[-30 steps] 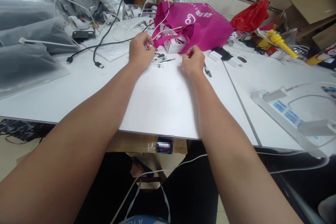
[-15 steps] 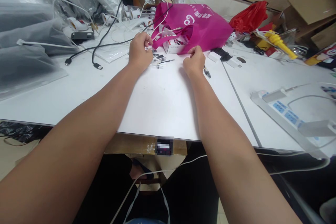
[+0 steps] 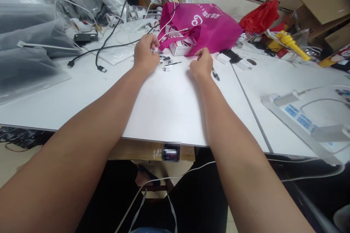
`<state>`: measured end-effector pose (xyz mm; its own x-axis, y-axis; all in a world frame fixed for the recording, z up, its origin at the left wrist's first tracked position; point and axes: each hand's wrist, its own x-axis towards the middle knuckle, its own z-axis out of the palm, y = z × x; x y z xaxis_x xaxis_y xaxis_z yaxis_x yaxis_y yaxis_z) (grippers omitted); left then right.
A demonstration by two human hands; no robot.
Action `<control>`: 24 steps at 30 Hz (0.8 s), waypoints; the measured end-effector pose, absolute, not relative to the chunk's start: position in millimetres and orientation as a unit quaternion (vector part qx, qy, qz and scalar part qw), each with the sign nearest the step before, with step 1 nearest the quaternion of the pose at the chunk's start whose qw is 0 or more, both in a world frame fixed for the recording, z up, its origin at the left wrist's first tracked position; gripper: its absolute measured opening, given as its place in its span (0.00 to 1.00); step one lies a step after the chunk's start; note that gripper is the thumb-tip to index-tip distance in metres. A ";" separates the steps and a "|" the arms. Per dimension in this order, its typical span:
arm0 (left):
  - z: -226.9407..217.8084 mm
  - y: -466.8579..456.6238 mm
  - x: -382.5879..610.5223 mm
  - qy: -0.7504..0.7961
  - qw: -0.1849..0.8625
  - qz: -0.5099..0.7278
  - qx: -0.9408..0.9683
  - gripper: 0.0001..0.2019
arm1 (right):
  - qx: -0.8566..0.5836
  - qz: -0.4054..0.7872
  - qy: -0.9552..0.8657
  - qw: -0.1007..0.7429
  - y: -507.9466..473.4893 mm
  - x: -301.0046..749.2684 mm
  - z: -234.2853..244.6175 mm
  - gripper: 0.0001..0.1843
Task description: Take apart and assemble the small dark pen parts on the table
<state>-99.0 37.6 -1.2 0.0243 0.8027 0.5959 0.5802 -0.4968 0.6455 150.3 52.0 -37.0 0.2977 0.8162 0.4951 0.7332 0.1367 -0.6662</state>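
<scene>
My left hand (image 3: pixel 147 54) is closed over the table, thumb and fingers curled together, beside several small pen parts (image 3: pixel 166 59). What it pinches, if anything, I cannot make out. A thin dark refill-like stick (image 3: pixel 173 63) and a short clear piece (image 3: pixel 165 69) lie just right of that hand. My right hand (image 3: pixel 201 63) is also closed, its fingertips turned inward and its grip hidden. By its wrist lies a dark and clear pen-like piece (image 3: pixel 216 75), partly covered. Behind both hands, a small white box (image 3: pixel 180 49) sits in the mouth of a magenta bag (image 3: pixel 213 25).
Black cables (image 3: pixel 101 68) with plugs and grey translucent bags (image 3: pixel 30 47) lie to the left. Small white boxes (image 3: pixel 223 58) stand right of my right hand. A white power strip (image 3: pixel 295 116) lies on the right table, beyond the seam. A red bag (image 3: pixel 258 18) sits behind.
My right hand has shifted very slightly left. My left hand has stayed nearly in place, and the things on the table lie as before.
</scene>
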 end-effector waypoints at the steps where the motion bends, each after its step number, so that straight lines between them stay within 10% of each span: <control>1: -1.8 38.3 -99.3 0.489 0.108 0.496 0.709 0.16 | -0.658 0.048 -0.589 0.467 51.1 149.8 -36.1 0.13; 24: -8.9 48.3 -96.8 0.484 0.086 0.520 0.699 0.13 | -0.676 0.048 -0.591 0.437 54.0 153.7 -38.4 0.19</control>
